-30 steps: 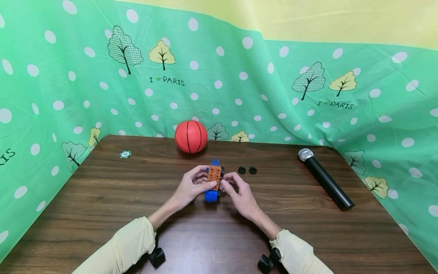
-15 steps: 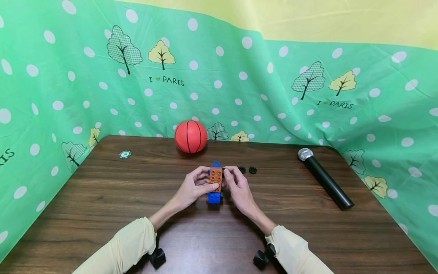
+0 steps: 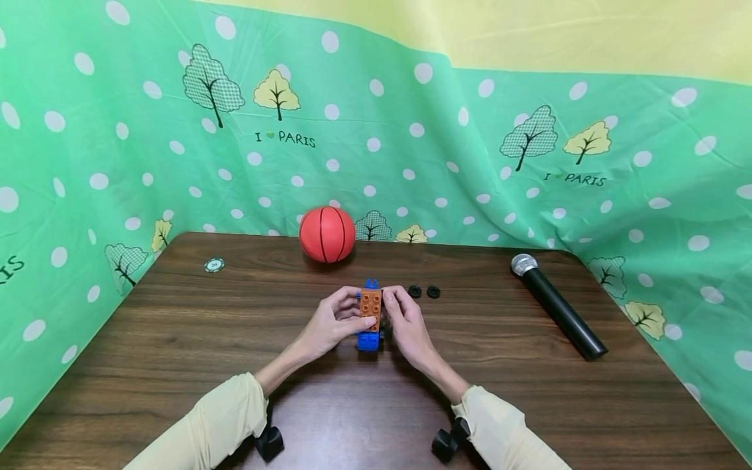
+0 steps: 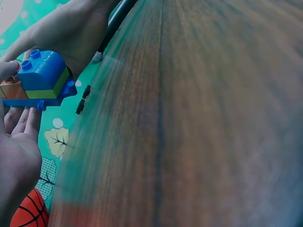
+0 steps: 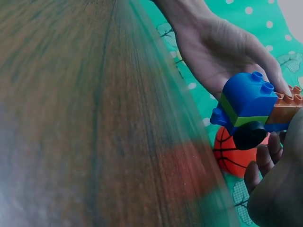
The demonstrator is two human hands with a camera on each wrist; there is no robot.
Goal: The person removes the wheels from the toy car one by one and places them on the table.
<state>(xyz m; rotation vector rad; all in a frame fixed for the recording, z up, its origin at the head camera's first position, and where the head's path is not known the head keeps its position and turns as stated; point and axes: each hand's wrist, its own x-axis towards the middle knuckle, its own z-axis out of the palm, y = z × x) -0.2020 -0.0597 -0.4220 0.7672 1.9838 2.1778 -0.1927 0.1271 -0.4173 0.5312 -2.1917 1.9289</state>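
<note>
A toy block car (image 3: 370,314), an orange studded brick and a blue block on a blue base, is held just above the wooden table (image 3: 176,339). My left hand (image 3: 357,313) grips its left side with the thumb on the orange brick. Pressed against its right side, my right hand (image 3: 391,305) has its fingers curled round the car. In the right wrist view the blue block (image 5: 248,101) shows a black wheel (image 5: 249,135) on the base's side. The left wrist view shows the same blue block (image 4: 42,75) between both hands.
Two loose black wheels (image 3: 424,292) lie just right of the hands. An orange basketball (image 3: 327,234) sits at the table's back edge, a black microphone (image 3: 558,307) at the right, a small green chip (image 3: 214,264) at the back left. Green dotted cloth surrounds the table.
My right hand has moved left from beside the car and closed onto its right side. The left hand has kept its grip; the car shifted slightly.
</note>
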